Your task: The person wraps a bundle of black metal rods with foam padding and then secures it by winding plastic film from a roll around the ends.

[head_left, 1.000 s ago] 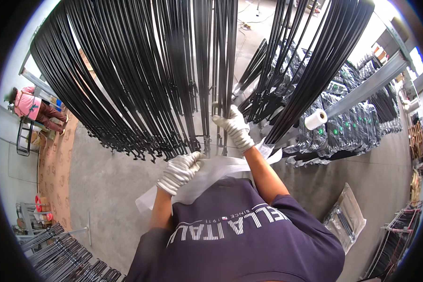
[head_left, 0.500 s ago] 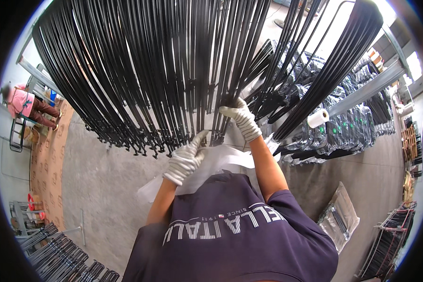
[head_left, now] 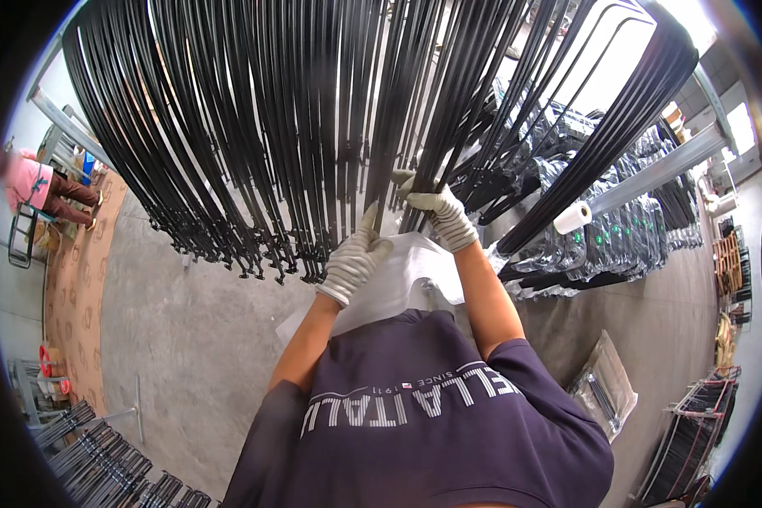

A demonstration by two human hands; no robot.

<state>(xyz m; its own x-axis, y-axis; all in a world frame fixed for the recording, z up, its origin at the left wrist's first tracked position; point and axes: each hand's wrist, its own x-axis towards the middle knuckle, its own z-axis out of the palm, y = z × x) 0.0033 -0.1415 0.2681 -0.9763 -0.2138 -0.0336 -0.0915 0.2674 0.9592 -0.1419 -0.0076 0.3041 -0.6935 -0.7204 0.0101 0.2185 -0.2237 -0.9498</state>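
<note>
Many long black metal rods (head_left: 254,144) hang in dense rows in front of me. My right hand (head_left: 436,210), in a white knit glove, is closed around a few of these rods near their lower ends. My left hand (head_left: 356,256), also gloved, grips the mouth of a clear plastic bag (head_left: 402,284) held against my chest just below the rod ends, thumb raised.
A roll of white film (head_left: 572,217) sits on a grey rail at right, with bagged black parts (head_left: 618,237) behind it. A filled plastic bag (head_left: 605,389) lies on the concrete floor. Black frames (head_left: 102,466) are stacked at lower left. A person in pink (head_left: 34,184) sits far left.
Both hands have risen: the right slid higher up the gripped rods, and the left lifted the bag's mouth closer to the rod ends.
</note>
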